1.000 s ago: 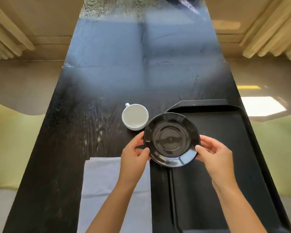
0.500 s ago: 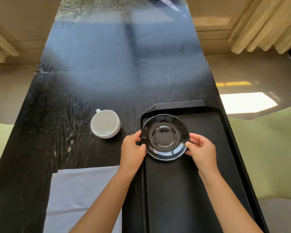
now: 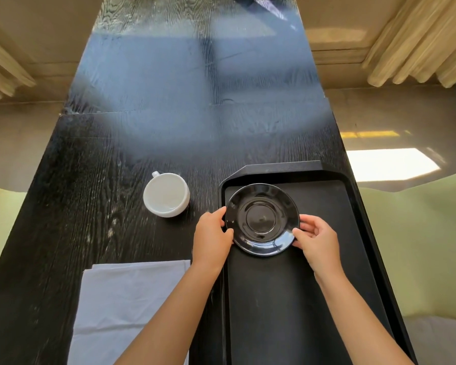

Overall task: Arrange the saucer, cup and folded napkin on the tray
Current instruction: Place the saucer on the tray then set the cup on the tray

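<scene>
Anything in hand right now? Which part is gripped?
The black saucer, held by its rim on opposite sides: left hand on the left edge, right hand on the right edge, over the tray's far left corner.

Bright daylight glares bluish across the far table (image 3: 195,83), a sunlit patch right; wide-angle edges bend.

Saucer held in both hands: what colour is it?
Glossy black, the saucer nearly matches the black tray beneath it; the head view, the only one, shows it clearly.
</scene>
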Motion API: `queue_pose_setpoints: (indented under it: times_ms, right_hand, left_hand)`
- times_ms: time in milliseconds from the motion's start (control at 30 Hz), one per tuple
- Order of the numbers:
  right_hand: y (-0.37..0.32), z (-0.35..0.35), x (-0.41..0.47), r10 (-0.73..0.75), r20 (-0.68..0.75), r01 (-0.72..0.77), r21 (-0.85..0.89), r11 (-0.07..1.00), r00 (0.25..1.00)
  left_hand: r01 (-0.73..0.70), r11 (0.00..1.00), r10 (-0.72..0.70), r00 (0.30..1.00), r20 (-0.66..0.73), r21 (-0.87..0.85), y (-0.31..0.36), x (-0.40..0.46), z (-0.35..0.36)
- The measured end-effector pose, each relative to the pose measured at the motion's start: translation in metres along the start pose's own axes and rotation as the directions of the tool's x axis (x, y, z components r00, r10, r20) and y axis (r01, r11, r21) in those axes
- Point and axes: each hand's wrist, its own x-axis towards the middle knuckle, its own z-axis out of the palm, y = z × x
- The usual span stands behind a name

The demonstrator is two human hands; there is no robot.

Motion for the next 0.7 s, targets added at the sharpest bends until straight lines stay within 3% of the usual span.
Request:
queue_pose_setpoints:
  times_ms: [133, 233, 267, 333, 400, 467, 533, 633, 700]
  right_hand:
    - [-0.008, -0.004, -0.004, -0.065, -0.053, 0.054, -0.184, 0.981, 0.996]
    - [-0.024, 0.002, -0.012, -0.340, -0.112, 0.276, -0.383, 0.882, 0.934]
    - [-0.031, 0.008, -0.015, -0.449, -0.076, 0.379, -0.424, 0.822, 0.890]
    - [-0.044, 0.030, -0.016, -0.615, 0.082, 0.559, -0.526, 0.642, 0.784]
    - [-0.054, 0.060, -0.013, -0.691, 0.285, 0.695, -0.575, 0.431, 0.664]
    - [-0.063, 0.093, -0.012, -0.694, 0.470, 0.799, -0.543, 0.259, 0.545]
    - [-0.067, 0.124, -0.011, -0.653, 0.601, 0.861, -0.481, 0.166, 0.461]
    - [-0.070, 0.157, -0.006, -0.571, 0.683, 0.881, -0.438, 0.179, 0.456]
    - [-0.072, 0.169, 0.000, -0.560, 0.692, 0.882, -0.433, 0.183, 0.456]
  left_hand:
    - [0.006, 0.999, -0.006, 1.000, 0.003, -0.036, 0.000, -0.001, -0.009]
    - [-0.042, 0.991, 0.024, 0.991, -0.134, -0.126, -0.009, -0.011, -0.028]
    - [-0.095, 0.991, 0.074, 0.975, -0.207, -0.092, -0.014, -0.016, -0.039]
    - [-0.210, 0.968, 0.244, 0.918, -0.314, 0.140, -0.028, -0.024, -0.062]
    - [-0.243, 0.887, 0.374, 0.876, -0.304, 0.392, -0.049, -0.019, -0.082]
    - [-0.213, 0.815, 0.374, 0.904, -0.207, 0.539, -0.068, -0.009, -0.097]
    - [-0.181, 0.797, 0.302, 0.945, -0.121, 0.576, -0.079, -0.001, -0.106]
    - [-0.149, 0.848, 0.223, 0.971, -0.088, 0.509, -0.088, 0.008, -0.111]
    - [-0.217, 0.863, 0.289, 0.953, -0.095, 0.456, -0.090, 0.015, -0.112]
